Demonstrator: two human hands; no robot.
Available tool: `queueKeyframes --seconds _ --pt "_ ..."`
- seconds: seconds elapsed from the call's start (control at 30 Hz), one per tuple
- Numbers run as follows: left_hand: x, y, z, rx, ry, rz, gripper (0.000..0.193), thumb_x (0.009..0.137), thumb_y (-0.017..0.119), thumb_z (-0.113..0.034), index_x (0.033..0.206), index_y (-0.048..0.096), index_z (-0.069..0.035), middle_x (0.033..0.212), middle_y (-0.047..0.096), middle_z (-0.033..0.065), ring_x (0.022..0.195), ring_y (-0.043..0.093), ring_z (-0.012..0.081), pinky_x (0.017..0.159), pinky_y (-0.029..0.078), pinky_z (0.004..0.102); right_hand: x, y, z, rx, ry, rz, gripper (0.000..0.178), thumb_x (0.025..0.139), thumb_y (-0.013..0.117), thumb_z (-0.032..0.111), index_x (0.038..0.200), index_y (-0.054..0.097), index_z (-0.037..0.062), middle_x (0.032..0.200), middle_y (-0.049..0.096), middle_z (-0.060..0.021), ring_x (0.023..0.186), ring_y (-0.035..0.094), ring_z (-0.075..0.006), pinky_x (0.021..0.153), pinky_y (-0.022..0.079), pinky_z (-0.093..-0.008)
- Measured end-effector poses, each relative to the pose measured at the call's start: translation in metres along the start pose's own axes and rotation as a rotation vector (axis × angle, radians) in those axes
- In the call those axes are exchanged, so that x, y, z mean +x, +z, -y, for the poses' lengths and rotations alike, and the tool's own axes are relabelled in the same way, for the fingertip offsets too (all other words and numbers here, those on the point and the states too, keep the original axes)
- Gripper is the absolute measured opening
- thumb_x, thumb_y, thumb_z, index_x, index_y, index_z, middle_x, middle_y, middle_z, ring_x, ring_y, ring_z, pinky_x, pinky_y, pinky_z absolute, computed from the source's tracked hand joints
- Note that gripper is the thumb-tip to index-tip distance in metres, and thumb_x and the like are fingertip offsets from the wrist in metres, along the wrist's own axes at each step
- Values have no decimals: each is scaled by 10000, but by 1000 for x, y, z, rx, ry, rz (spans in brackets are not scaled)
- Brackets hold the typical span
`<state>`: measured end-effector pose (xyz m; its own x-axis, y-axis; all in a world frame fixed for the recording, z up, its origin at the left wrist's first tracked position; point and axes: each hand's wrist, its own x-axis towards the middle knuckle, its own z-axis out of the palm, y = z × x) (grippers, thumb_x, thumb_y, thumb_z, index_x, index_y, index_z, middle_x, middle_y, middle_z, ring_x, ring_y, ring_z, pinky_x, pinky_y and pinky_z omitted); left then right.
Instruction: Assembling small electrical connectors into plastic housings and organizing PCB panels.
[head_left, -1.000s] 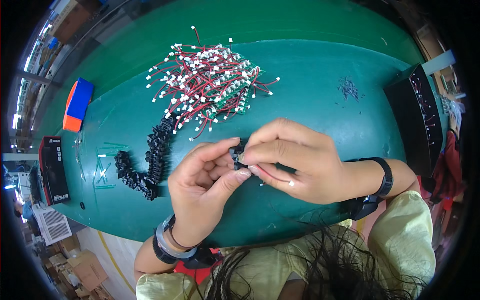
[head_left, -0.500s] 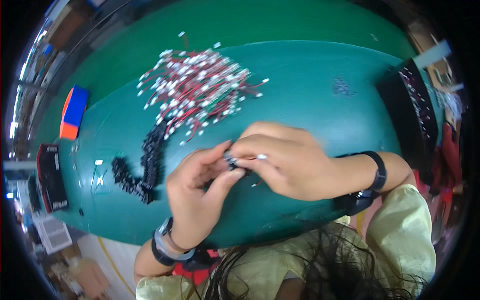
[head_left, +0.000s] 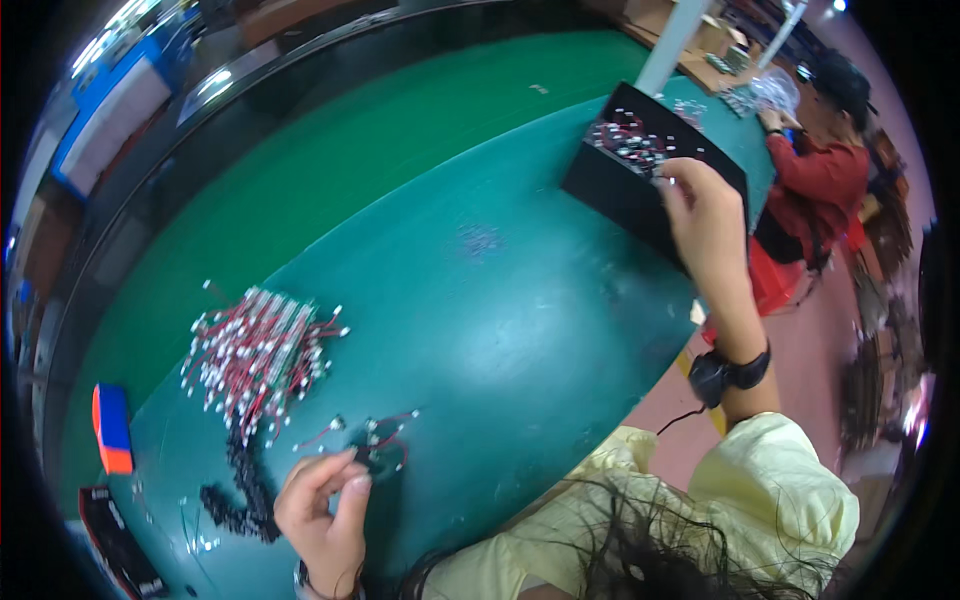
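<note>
My left hand (head_left: 325,515) is low on the left above the green table, thumb and forefinger pinched around a small black piece (head_left: 364,455). Just past those fingertips lie a few small parts with red wires and white connectors (head_left: 385,432). My right hand (head_left: 705,220) reaches out at the upper right, over the near wall of a black box (head_left: 625,198). Its fingers are drawn together beside a speck of white; what they hold is too small to make out. Inside the box are many red-wired pieces with white ends (head_left: 630,142).
A heap of red-wired parts with white connectors (head_left: 255,350) lies at the left, with a curved row of black pieces (head_left: 245,495) below it. Nearby are a blue and orange block (head_left: 113,430) and a black box (head_left: 120,545). Another person in red (head_left: 825,185) sits at the far right.
My hands have parted: the right has swung up and right to the black box, while the left has stayed low. The view has turned right, and a few wired parts now show beside my left hand.
</note>
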<state>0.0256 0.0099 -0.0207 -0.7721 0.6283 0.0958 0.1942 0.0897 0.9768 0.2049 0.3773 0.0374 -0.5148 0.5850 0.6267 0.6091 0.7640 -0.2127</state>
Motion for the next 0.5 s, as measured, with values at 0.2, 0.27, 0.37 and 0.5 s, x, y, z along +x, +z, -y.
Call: queueKeyframes --seconds 0.2,0.27,0.37,0.5 --pt "5 1 -24 113 69 -44 240 743 671 79 978 647 38 844 641 117 741 639 161 664 517 245 -5 8 52 32 -259 -135 212 774 648 -1 984 628 31 982 612 -128 937 584 -299 821 468 -357" --pt "5 -3 -24 188 160 -56 239 734 685 70 966 654 21 829 653 120 719 644 173 648 516 252 -11 15 86 278 -385 89 222 762 660 1 979 628 32 968 615 -126 924 589 -303 821 471 -357" --pt "1 -12 -34 403 288 -89 233 720 704 55 942 662 -3 819 660 118 697 646 195 628 515 266 -22 35 136 695 -581 578 219 759 656 8 974 619 23 936 617 -128 899 591 -314 802 477 -369" --pt "-9 -19 -41 492 283 -150 207 727 705 39 925 663 -3 818 661 116 695 641 201 620 509 275 -34 73 181 817 -828 680 202 742 646 16 938 598 8 876 571 -132 864 556 -311 759 481 -400"
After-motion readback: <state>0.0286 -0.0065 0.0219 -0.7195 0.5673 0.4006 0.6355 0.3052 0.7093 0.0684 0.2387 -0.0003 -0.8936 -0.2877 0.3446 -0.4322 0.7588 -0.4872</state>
